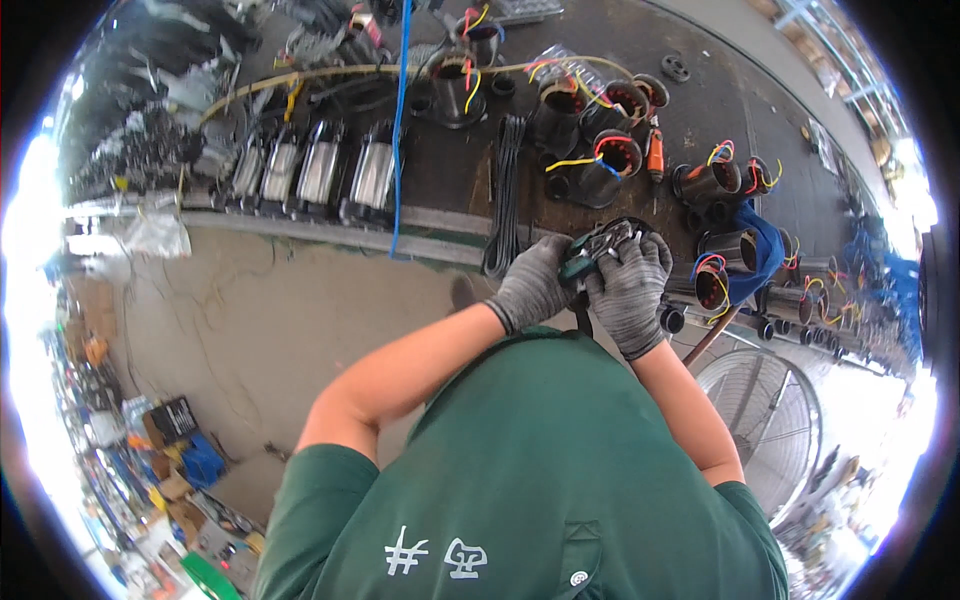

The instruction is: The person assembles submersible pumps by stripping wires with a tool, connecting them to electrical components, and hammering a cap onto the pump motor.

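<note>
Both my hands wear grey knit gloves and meet at the front edge of the dark workbench. Between them is a small dark green and silver metal part [590,256], whose exact kind I cannot make out. My left hand [533,284] is closed on its green end. From the other side my right hand [632,292] grips the silver end, fingers bent over it. Just behind, a round black piece shows partly under the right fingers. A dark strap or cable hangs below the part. Beside my left hand, a bundle of black cable [507,190] droops over the bench edge.
Black cylindrical housings [590,185] with red, yellow and blue wires stand across the bench. An orange-handled screwdriver [655,155] lies among them. Silver-bodied cylinders [318,165] line the left edge. A blue cord [401,130] hangs down in front. A large fan [765,425] stands at right.
</note>
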`<state>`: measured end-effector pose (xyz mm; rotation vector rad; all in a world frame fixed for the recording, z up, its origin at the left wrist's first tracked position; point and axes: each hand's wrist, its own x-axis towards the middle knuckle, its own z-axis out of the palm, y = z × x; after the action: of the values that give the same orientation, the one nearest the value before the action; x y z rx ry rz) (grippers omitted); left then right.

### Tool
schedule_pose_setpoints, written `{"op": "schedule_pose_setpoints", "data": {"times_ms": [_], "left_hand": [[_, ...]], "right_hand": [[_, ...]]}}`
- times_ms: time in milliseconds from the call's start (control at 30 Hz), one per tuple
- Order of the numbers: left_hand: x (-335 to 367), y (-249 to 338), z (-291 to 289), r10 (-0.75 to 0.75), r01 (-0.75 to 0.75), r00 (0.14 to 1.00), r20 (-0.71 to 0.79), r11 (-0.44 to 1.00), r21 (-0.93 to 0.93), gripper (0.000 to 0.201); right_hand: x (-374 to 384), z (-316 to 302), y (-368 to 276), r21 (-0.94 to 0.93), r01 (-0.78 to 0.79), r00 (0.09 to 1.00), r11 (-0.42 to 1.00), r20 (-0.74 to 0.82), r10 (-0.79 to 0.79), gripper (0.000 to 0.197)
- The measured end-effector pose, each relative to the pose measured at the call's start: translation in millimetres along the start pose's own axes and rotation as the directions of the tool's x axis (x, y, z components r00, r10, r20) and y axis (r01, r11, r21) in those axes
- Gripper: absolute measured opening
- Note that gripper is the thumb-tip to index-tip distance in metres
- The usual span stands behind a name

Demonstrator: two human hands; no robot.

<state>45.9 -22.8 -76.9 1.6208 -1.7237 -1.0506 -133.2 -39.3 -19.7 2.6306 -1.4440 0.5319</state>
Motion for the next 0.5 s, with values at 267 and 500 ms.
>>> {"op": "schedule_pose_setpoints", "data": {"times_ms": [267, 500], "left_hand": [[31.6, -94.2, -28.0, -0.190, 0.116, 0.971, -0.148, 0.908, -0.402, 0.075], [55.2, -158.5, -91.0, -0.390, 0.489, 0.872, -0.295, 0.690, 0.533, 0.096]], "right_hand": [[-3.0, -4.5, 0.7, 0.024, -0.073, 0.997, 0.997, -0.025, 0.074, 0.019], [3.1, -38.7, 2.0, 0.214, -0.163, 0.981, 0.963, -0.071, 0.181, 0.018]]}}
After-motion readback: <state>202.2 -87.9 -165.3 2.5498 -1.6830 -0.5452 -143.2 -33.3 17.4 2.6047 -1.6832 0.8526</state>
